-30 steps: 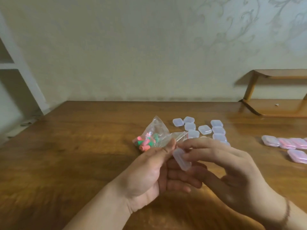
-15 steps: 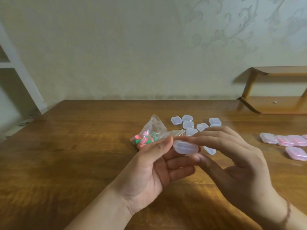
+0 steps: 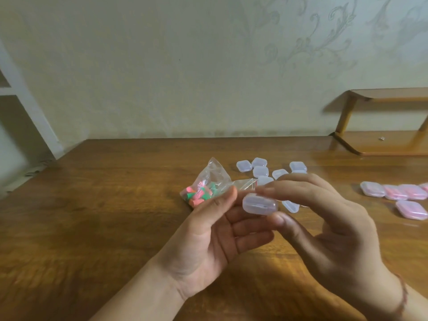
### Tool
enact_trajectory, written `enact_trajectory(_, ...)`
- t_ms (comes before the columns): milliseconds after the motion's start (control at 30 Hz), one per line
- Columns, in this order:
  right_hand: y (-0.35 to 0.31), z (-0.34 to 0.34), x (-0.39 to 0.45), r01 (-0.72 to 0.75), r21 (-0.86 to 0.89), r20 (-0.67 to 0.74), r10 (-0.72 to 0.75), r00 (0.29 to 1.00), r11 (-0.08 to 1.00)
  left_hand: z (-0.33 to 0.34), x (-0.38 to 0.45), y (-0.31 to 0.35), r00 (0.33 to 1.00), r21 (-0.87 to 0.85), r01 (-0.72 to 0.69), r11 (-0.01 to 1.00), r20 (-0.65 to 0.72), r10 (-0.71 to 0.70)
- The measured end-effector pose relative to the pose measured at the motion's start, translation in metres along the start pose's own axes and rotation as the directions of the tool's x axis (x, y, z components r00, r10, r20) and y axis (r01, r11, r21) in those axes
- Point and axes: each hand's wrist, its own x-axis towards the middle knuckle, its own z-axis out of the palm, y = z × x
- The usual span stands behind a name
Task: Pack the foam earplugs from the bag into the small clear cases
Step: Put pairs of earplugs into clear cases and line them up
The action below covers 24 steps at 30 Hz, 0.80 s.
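A small clear case (image 3: 259, 204), closed and empty-looking, is held above the table between both hands. My right hand (image 3: 328, 230) pinches it, fingers on top and thumb underneath. My left hand (image 3: 215, 237) lies palm up beside it, its thumb tip and fingertips at the case's left end. Behind the left thumb lies the clear plastic bag (image 3: 209, 184) with pink and green foam earplugs (image 3: 199, 193) inside. Several empty clear cases (image 3: 260, 171) sit on the table beyond the hands.
Several closed cases with pink contents (image 3: 403, 195) lie at the right on the wooden table (image 3: 104, 216). A low wooden shelf (image 3: 384, 142) stands at the back right against the wall. A white frame is at the far left.
The case turned from upright on edge to lying flat between the fingers. My right fingers moved onto its top and the thumb came under it; both hands rose slightly.
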Motion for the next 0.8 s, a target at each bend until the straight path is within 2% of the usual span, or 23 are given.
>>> enact_trajectory(133, -0.004, -0.001, 0.002, -0.006, 0.048, 0.009, 0.005, 1.000, 0.999, 0.001, -0.002, -0.002, 0.999, 0.013, 0.036, 0.999, 0.026, -0.037)
enact_trajectory(233, -0.017, -0.001, 0.000, 0.046, 0.042, 0.000, -0.047, 0.999, 0.998, 0.000, -0.001, -0.002, 0.999, -0.033, -0.010, 0.999, 0.034, 0.011)
enact_trajectory(267, -0.005, -0.001, -0.001, 0.006, 0.007, 0.017, -0.006, 1.000, 1.000, 0.000, 0.000, -0.002, 0.999, -0.043, -0.033, 0.999, 0.015, 0.033)
enact_trajectory(300, 0.013, -0.003, 0.001, -0.097, -0.055, 0.121, 0.103, 0.987, 0.994, 0.000, 0.001, -0.002, 0.999, -0.047, -0.054, 0.997, -0.007, 0.053)
enact_trajectory(333, 0.017, -0.020, -0.015, -0.146, -0.202, 0.315, 0.205, 0.927, 0.968, 0.000, 0.002, -0.003, 0.997, -0.049, -0.069, 0.996, -0.025, 0.068)
enact_trajectory(367, 0.057, -0.026, -0.023, -0.217, -0.290, 0.413, 0.326, 0.850, 0.932, 0.000, 0.002, -0.003, 0.996, -0.051, -0.078, 0.996, -0.039, 0.076)
enact_trajectory(433, 0.122, -0.027, -0.035, -0.315, -0.208, 0.525, 0.377, 0.763, 0.926, 0.000, 0.003, -0.003, 0.994, -0.043, -0.088, 0.995, -0.061, 0.086)
enact_trajectory(467, 0.107, -0.029, -0.033, -0.321, -0.192, 0.550, 0.372, 0.748, 0.928, 0.001, 0.004, -0.004, 0.993, -0.034, -0.092, 0.995, -0.071, 0.089)
enact_trajectory(500, 0.068, -0.022, -0.025, -0.245, -0.202, 0.515, 0.316, 0.797, 0.948, 0.001, 0.004, -0.004, 0.992, -0.024, -0.096, 0.995, -0.080, 0.094)
enact_trajectory(533, 0.030, -0.013, -0.011, -0.137, -0.250, 0.418, 0.234, 0.877, 0.959, 0.001, 0.005, -0.004, 0.991, -0.011, -0.100, 0.995, -0.090, 0.099)
enact_trajectory(567, 0.016, -0.005, -0.001, -0.076, -0.272, 0.187, 0.130, 0.974, 0.959, 0.002, 0.005, -0.005, 0.990, 0.007, -0.104, 0.995, -0.097, 0.105)
enact_trajectory(600, 0.002, -0.001, -0.005, -0.038, -0.258, 0.031, 0.047, 0.998, 0.965, 0.002, 0.005, -0.005, 0.989, 0.029, -0.107, 0.994, -0.101, 0.110)
enact_trajectory(733, 0.009, 0.002, -0.008, -0.075, -0.222, 0.009, 0.079, 0.997, 0.972, 0.003, 0.005, -0.005, 0.986, 0.097, -0.109, 0.989, -0.115, 0.120)
enact_trajectory(800, 0.007, 0.001, -0.005, -0.034, -0.257, -0.058, 0.020, 0.998, 0.966, 0.003, 0.005, -0.006, 0.983, 0.121, -0.117, 0.986, -0.125, 0.132)
